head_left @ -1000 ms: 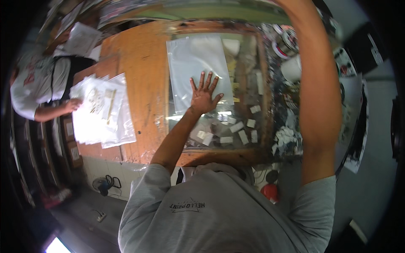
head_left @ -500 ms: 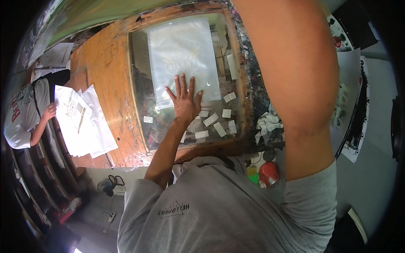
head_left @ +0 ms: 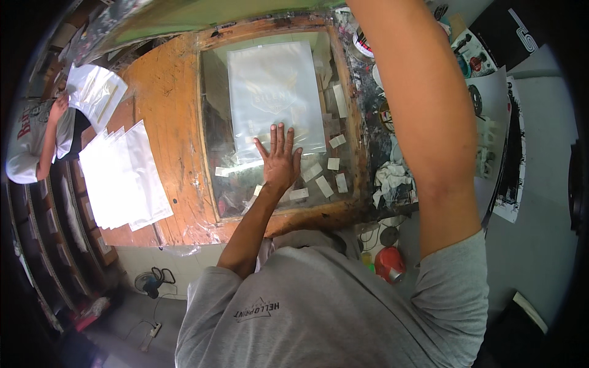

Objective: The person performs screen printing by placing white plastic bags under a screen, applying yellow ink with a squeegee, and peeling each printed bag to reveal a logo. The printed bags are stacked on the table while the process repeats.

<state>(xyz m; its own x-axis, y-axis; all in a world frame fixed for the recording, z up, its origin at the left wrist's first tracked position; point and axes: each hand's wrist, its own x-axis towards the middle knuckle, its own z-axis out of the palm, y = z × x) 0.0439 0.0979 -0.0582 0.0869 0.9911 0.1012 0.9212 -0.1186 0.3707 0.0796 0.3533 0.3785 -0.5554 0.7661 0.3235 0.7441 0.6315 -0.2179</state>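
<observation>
My left hand [head_left: 280,165] lies flat with fingers spread, its fingertips on the lower part of a frosted, see-through plastic bag [head_left: 276,64] with a pale printed design. The bag rests on a glass panel [head_left: 221,199] set in a wooden frame. Several small whitish rectangular pieces [head_left: 324,187] are scattered about the glass, below and to the right of the bag. My right arm [head_left: 429,110] reaches up past the top edge of the picture, so its hand is hidden.
Left of the glass, a fanned stack of white bags [head_left: 126,178] lies on the wooden table [head_left: 169,92]. Beyond it a co-worker's hand [head_left: 59,105] holds another printed bag [head_left: 97,92]. A crumpled white cloth [head_left: 391,181] lies on the stained right side. A green-edged screen [head_left: 202,15] spans the top.
The co-worker has lifted a printed bag away from the stack, up and back. My left hand stays flat on the bag; the whole view has shifted slightly.
</observation>
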